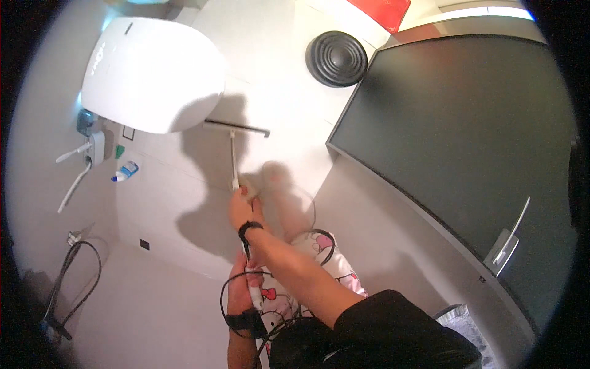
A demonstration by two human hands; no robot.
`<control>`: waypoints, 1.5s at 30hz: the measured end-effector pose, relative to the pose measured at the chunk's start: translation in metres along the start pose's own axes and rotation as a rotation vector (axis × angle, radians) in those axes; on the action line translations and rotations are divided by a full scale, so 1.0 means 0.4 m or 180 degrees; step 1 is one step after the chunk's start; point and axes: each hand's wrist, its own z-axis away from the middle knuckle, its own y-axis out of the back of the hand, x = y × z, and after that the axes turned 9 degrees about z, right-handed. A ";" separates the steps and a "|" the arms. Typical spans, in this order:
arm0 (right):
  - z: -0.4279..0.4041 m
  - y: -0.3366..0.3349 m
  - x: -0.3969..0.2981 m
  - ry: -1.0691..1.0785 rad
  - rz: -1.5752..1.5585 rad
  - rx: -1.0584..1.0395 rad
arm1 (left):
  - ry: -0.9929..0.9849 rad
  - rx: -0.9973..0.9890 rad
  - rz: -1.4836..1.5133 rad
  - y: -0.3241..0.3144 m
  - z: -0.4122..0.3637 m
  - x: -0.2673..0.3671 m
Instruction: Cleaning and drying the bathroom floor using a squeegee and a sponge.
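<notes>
A floor squeegee with a dark-edged blade and a pale handle reaches out before me over the tiled floor. My right hand, with a black band at its wrist, is closed around the handle partway down. Nearer my body, my left hand grips the white lower end of the same handle. The blade's left end lies close to the base of a white toilet. Black cables loop around my left wrist and across my patterned trousers. My slippered feet are partly blurred behind the handle.
A dark-panelled door with a metal handle stands at right. Beside it is a round black ringed object. Along the left are a bottle, a wall socket with plugs, a black hose and a floor drain.
</notes>
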 end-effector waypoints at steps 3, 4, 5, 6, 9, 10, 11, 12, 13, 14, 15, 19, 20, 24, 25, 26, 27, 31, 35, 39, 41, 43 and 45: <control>-0.052 -0.003 0.158 0.0111 0.0458 0.0665 | 0.0244 0.0229 -0.0063 -0.025 -0.042 -0.088; -0.051 0.008 0.168 0.0170 0.0570 0.0991 | 0.0270 0.0154 -0.0428 -0.021 -0.035 -0.093; -0.068 0.034 0.182 0.0211 0.0702 0.1367 | 0.0309 0.0116 -0.0486 -0.030 -0.050 -0.100; 0.026 0.014 0.071 0.0063 0.0415 0.0349 | 0.0028 0.0097 -0.0387 -0.020 0.027 -0.034; 0.049 0.115 0.050 0.0362 0.0651 -0.0203 | -0.0127 0.0064 -0.0551 -0.086 0.054 -0.028; 0.005 0.162 0.103 0.0469 0.0884 0.0151 | -0.0019 -0.0109 -0.1073 -0.119 0.011 -0.053; -0.035 0.202 0.152 0.0566 0.1128 0.0497 | 0.0073 -0.0283 -0.1596 -0.142 -0.030 -0.070; -0.074 0.242 0.171 0.0252 0.0873 0.0675 | 0.0077 -0.0127 -0.1913 -0.147 -0.072 -0.082; -0.106 0.270 0.161 0.0010 0.0564 0.0844 | 0.0045 -0.0637 -0.2444 -0.126 -0.142 -0.056; -0.127 0.299 0.125 -0.0357 0.0051 0.0713 | -0.0079 -0.0364 -0.2643 -0.151 -0.153 -0.049; -0.176 0.326 0.161 -0.0380 0.0100 0.1030 | 0.0128 -0.0387 -0.2299 -0.185 -0.198 -0.073; -0.324 0.393 0.278 -0.0290 0.0385 0.1615 | 0.0363 -0.0244 -0.2137 -0.172 -0.413 -0.118; -0.324 0.367 0.295 -0.0317 0.0395 0.1646 | 0.0386 -0.0377 -0.2285 -0.134 -0.419 -0.113; -0.246 0.134 0.263 -0.0372 0.0138 0.1516 | 0.0175 0.0151 -0.2301 0.010 -0.343 0.018; -0.241 0.103 0.315 -0.0491 0.0338 0.1621 | 0.0357 0.0055 -0.2124 0.064 -0.322 0.016; -0.233 0.099 0.437 -0.0453 0.0451 0.1973 | 0.0881 -0.0845 -0.1727 0.148 -0.330 -0.002; -0.177 -0.012 0.382 -0.0423 0.0371 0.1892 | 0.0752 -0.0766 -0.1867 0.244 -0.305 0.083; 0.110 -0.269 0.127 -0.1005 -0.0576 0.0961 | 0.0497 -0.0196 -0.1997 0.437 -0.105 0.314; 0.115 -0.557 0.240 -0.0716 -0.0281 0.1128 | 0.0657 0.0427 -0.1980 0.579 0.038 0.363; 0.209 -0.730 0.237 -0.0786 0.0029 0.0717 | 0.0552 0.0179 -0.1750 0.698 0.161 0.419; 0.222 -0.735 0.257 -0.0752 -0.0206 0.0986 | 0.0837 -0.0055 -0.1658 0.712 0.170 0.410; 0.247 -0.723 0.261 -0.0695 -0.0449 0.1153 | 0.0732 -0.0323 -0.1774 0.680 0.183 0.365; 0.248 -0.646 0.274 -0.0478 -0.0145 0.1257 | 0.0292 -0.0455 -0.2443 0.622 0.194 0.307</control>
